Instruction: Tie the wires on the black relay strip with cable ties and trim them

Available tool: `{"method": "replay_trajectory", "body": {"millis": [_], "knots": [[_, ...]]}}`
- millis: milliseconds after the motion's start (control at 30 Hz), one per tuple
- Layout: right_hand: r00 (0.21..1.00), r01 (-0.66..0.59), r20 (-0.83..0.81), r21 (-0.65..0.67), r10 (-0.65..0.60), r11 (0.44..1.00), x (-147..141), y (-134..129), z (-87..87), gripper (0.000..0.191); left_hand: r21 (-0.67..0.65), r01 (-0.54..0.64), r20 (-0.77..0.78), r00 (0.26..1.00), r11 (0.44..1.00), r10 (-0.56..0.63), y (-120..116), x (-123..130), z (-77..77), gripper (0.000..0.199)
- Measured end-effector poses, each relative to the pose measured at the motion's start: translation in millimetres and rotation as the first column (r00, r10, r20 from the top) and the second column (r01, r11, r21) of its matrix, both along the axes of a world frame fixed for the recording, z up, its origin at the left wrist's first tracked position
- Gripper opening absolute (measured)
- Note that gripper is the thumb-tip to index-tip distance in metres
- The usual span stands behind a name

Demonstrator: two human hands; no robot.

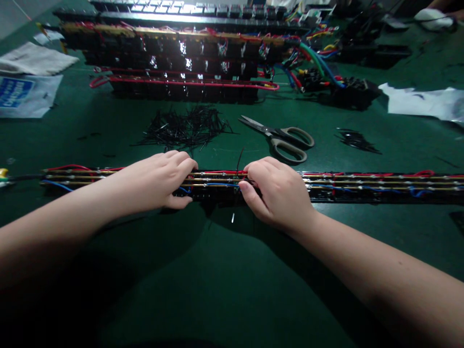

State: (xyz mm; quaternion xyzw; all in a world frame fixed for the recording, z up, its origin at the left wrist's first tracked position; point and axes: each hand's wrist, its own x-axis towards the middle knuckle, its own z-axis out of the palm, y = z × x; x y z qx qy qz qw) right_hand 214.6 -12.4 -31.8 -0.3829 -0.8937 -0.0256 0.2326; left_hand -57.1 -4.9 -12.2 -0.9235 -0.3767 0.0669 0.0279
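A long black strip with brass rods and red and blue wires lies crosswise in front of me. My left hand is wrapped over it left of the middle, fingers on the far side and thumb on the near side. A thin black cable tie stands up from the strip between my hands. My right hand is closed beside it, with thumb and forefinger pinching at the tie, though the gripped end is mostly hidden. Beyond the strip lie a loose pile of black cable ties and grey-handled scissors.
At the back stands a large black assembly of similar strips, with coloured cables at its right. A smaller bunch of ties lies right of the scissors. A cloth and plastic bags are at left; white wrapping at right.
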Motion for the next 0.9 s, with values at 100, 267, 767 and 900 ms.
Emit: {"method": "replay_trajectory", "body": {"millis": [100, 267, 767, 900], "knots": [[1.000, 0.001, 0.010, 0.060, -0.001, 0.998, 1, -1, 1.1, 0.041, 0.000, 0.022, 0.023, 0.999, 1.000, -0.022, 4, 2, -1.8, 0.049], [0.999, -0.035, 0.010, 0.143, 0.034, 0.989, 0, -4, 5.2, 0.038, 0.023, 0.028, 0.076, 0.997, 0.999, -0.030, 4, 7, -4.3, 0.051], [0.987, -0.073, -0.117, 0.279, 0.109, 0.957, 1, -8, 2.9, 0.006, 0.051, -0.022, 0.154, 0.988, 0.998, 0.013, -12, 24, -1.1, 0.061], [0.978, -0.050, -0.174, 0.342, 0.116, 0.938, 4, -9, 3.0, 0.006, 0.019, -0.059, 0.110, 0.992, 0.998, 0.056, -15, 26, 1.4, 0.067]]}}
